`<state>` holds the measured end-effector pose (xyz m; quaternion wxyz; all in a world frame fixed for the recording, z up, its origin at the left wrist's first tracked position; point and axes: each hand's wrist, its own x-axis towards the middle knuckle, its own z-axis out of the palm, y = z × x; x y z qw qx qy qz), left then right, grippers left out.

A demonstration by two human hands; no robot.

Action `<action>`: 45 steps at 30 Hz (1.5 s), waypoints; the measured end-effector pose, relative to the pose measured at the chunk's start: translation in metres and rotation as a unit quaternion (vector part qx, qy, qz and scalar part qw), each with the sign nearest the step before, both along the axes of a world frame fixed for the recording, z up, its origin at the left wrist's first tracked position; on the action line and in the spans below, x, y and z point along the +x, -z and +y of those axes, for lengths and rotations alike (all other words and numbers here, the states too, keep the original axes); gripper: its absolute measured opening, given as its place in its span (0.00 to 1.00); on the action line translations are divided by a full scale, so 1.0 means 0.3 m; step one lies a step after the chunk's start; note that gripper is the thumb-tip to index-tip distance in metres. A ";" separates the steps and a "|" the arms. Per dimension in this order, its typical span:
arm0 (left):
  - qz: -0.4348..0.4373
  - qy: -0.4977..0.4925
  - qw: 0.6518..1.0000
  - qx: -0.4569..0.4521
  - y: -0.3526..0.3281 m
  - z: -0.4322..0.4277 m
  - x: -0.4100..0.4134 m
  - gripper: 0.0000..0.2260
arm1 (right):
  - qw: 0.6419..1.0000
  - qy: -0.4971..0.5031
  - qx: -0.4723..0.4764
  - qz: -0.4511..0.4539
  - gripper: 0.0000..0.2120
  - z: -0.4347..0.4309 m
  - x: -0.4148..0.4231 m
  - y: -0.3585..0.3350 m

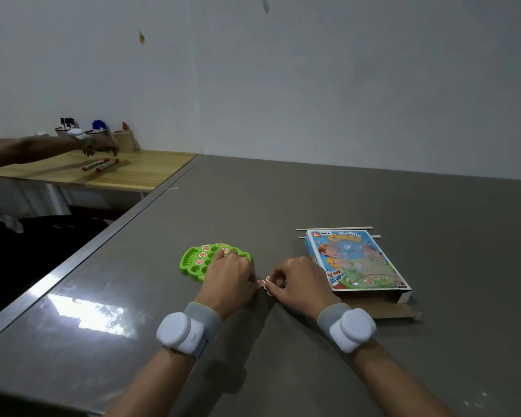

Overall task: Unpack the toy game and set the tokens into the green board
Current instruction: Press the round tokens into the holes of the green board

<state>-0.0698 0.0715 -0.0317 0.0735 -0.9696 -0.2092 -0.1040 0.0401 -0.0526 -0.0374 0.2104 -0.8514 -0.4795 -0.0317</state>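
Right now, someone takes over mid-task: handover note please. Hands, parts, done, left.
Left hand: over the right side of the green plastic slotted board, fingertips at a slot; grip unclear.
Right hand: pinches a small round orange-and-white token low over the grey table, right of the board.
Done: printed cardboard game box lies open-ended right of the hands; about five seated tokens visible in the board.
Left: loose tokens between the hands, several slots empty.
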 end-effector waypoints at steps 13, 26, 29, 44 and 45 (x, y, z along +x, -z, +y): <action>-0.069 0.005 0.997 -0.037 -0.018 0.016 -0.028 0.08 | 0.999 -0.020 -0.016 0.020 0.09 -0.002 -0.031 -0.022; -0.112 -0.064 0.990 -0.065 -0.073 0.168 -0.204 0.07 | 0.995 -0.090 0.044 0.015 0.04 0.136 -0.116 -0.045; -0.127 -0.085 0.985 -0.079 -0.057 0.195 -0.228 0.06 | 0.992 -0.103 0.067 0.013 0.03 0.180 -0.134 -0.017; -0.127 -0.108 0.979 -0.117 -0.008 0.281 -0.208 0.08 | 0.991 -0.107 0.074 -0.020 0.06 0.286 -0.111 0.036; -0.127 -0.106 0.979 -0.115 -0.009 0.283 -0.210 0.08 | 0.991 -0.106 0.077 -0.019 0.06 0.285 -0.112 0.038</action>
